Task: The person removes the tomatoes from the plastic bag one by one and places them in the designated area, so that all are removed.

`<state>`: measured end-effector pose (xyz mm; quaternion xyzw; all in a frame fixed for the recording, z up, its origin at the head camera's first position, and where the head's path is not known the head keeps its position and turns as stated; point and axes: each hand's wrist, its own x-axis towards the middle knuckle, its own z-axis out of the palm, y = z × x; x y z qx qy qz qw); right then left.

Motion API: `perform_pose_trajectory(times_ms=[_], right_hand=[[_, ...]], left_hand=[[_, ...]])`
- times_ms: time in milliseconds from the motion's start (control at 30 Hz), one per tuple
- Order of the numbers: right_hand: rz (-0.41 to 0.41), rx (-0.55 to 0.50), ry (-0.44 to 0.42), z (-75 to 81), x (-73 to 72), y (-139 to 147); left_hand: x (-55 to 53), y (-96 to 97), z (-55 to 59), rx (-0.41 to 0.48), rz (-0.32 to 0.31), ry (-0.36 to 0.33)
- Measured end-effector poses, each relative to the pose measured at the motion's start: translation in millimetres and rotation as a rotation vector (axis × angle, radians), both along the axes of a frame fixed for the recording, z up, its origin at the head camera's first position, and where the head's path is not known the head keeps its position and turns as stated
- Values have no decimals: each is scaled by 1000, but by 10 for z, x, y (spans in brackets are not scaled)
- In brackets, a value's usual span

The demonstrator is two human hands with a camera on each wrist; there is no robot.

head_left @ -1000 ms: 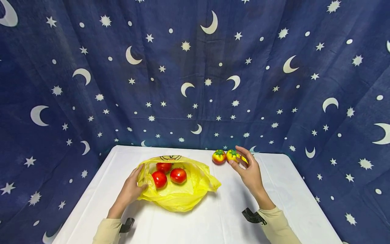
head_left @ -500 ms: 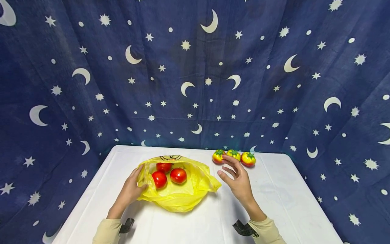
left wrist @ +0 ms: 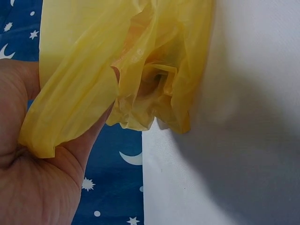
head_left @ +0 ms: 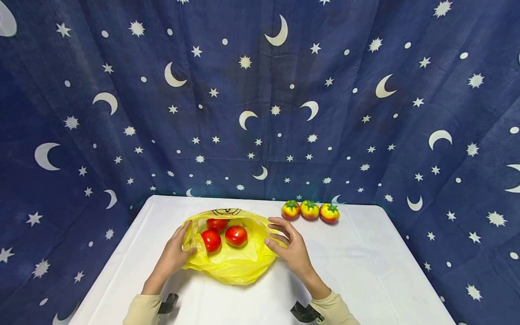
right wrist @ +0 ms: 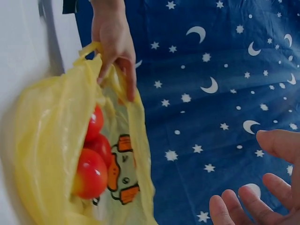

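Over at the table [head_left: 349, 275], the left hand [head_left: 172, 253] grips the bag [head_left: 235, 271], three red tomatoes [head_left: 236, 236] inside, while the right hand [head_left: 294, 253], fingers apart, hovers by its right edge.

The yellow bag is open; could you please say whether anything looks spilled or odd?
Nothing stands out: three red fruits lie inside the bag, three green-capped fruits sit in a row on the table, and no spill shows.

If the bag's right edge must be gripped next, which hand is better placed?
Probably the right hand: it is open, close to that edge of the yellow bag, while the left hand holds the opposite side.
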<state>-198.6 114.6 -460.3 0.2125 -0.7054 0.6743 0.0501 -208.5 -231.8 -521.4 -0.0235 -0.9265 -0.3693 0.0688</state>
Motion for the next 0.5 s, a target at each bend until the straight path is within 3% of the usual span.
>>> perform_pose_trajectory(times_ms=[500], right_hand=[[34,76,-178,-296,-171,-349]], left_hand=[[-9,15,29,-2,11,-27]])
